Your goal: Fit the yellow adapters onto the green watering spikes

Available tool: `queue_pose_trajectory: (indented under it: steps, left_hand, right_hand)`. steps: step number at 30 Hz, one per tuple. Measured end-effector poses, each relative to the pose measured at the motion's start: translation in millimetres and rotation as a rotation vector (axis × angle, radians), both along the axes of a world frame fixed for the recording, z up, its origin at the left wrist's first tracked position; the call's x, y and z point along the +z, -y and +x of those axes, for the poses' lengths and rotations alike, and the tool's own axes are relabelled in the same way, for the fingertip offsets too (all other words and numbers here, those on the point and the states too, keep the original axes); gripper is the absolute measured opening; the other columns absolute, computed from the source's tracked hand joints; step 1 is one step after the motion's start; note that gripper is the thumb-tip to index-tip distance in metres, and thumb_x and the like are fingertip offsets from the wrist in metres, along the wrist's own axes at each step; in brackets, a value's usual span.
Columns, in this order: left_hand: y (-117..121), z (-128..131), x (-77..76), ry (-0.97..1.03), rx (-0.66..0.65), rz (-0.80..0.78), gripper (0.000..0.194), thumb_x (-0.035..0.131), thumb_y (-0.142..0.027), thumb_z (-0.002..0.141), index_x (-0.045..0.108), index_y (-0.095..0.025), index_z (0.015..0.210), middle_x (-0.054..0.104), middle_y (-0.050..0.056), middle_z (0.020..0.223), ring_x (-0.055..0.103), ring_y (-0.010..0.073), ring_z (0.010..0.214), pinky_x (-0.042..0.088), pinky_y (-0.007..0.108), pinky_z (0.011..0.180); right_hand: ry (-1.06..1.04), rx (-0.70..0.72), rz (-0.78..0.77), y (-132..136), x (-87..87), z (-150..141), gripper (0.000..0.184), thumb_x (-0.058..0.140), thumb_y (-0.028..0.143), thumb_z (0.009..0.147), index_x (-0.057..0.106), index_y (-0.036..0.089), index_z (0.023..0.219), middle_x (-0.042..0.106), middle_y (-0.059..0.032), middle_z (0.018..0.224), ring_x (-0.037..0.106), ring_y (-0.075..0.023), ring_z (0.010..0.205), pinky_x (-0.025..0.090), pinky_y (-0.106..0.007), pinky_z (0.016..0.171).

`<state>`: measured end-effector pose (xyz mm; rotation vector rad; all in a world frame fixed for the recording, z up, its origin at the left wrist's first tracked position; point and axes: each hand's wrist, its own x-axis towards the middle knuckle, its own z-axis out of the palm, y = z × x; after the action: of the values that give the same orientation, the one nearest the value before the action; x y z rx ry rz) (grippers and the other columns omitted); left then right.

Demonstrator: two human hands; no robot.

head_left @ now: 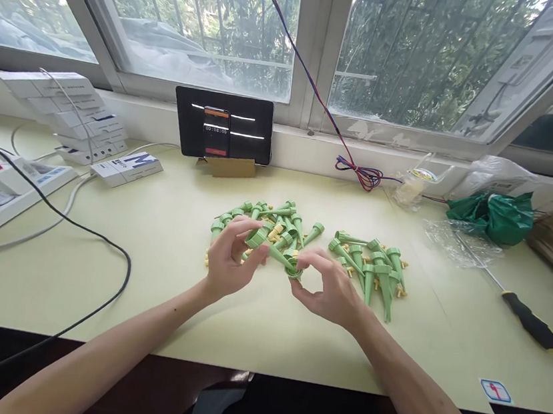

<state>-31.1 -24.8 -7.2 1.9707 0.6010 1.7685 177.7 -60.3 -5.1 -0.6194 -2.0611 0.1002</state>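
Green plastic spike (278,255) was pinched at wide end by left hand (232,259), tip pointed at green ring (294,272) held by right hand (330,287), above tabletop (260,339), near spike pile (297,224). Joining step was seemingly under way; steady alignment seemed called for; tip's insertion unclear.

Bare-handed work at pale surface (178,222), window (416,56) behind.
L-hand grip (235,256) holds green cone (278,255); R-hand grip (324,287) pinches green ring-shaped pc (293,273) at its narrow end. Beyond: L pile (297,223) & R pile (383,272), cones w/ yellow bits (277,231). Tablet (247,119) at back, screwdriver (532,322) far R.
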Motion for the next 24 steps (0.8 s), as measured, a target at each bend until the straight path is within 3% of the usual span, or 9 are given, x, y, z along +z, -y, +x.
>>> queue_pose_trajectory:
  steps: [7,12,16,24]
  left_hand:
    - [0.1,-4.0,-11.0,-0.112,0.259,0.173,0.033,0.069,-0.034,0.087,0.057,-0.024,0.116,0.062,0.008,0.097,0.060,0.0165,0.071,0.051,0.027,0.046]
    - [2.0,-2.6,-7.5,-0.145,0.227,0.292,0.039,0.068,-0.021,0.085,0.057,-0.026,0.122,0.063,0.008,0.099,0.061,0.0181,0.077,0.055,0.029,0.053]
    - [5.1,0.5,-1.8,-0.187,0.238,0.330,0.038,0.069,-0.023,0.085,0.057,-0.026,0.121,0.065,0.007,0.095,0.063,0.0201,0.082,0.057,0.032,0.059]
    - [7.9,2.9,-0.3,-0.239,0.164,0.272,0.041,0.072,-0.020,0.083,0.060,-0.026,0.121,0.068,0.007,0.094,0.065,0.0188,0.080,0.057,0.029,0.060]
  right_hand:
    - [0.010,-0.025,0.022,0.4,-2.5,0.0,0.054,0.058,0.009,0.087,0.034,0.030,0.130,0.063,-0.0041,0.098,0.066,-0.0194,0.086,0.058,-0.034,0.071]
    - [0.008,-0.013,0.029,1.3,-3.1,0.3,0.057,0.059,0.007,0.086,0.033,0.030,0.131,0.064,-0.0052,0.099,0.067,-0.0204,0.090,0.058,-0.035,0.073]
    - [0.028,-0.016,0.013,1.3,-4.4,0.8,0.058,0.058,0.008,0.085,0.032,0.031,0.132,0.064,-0.0053,0.101,0.067,-0.0214,0.092,0.058,-0.037,0.074]
    - [0.041,-0.034,-0.038,-0.6,-10.9,0.9,0.060,0.059,0.011,0.087,0.030,0.031,0.136,0.061,-0.0060,0.104,0.064,-0.0189,0.082,0.058,-0.037,0.075]
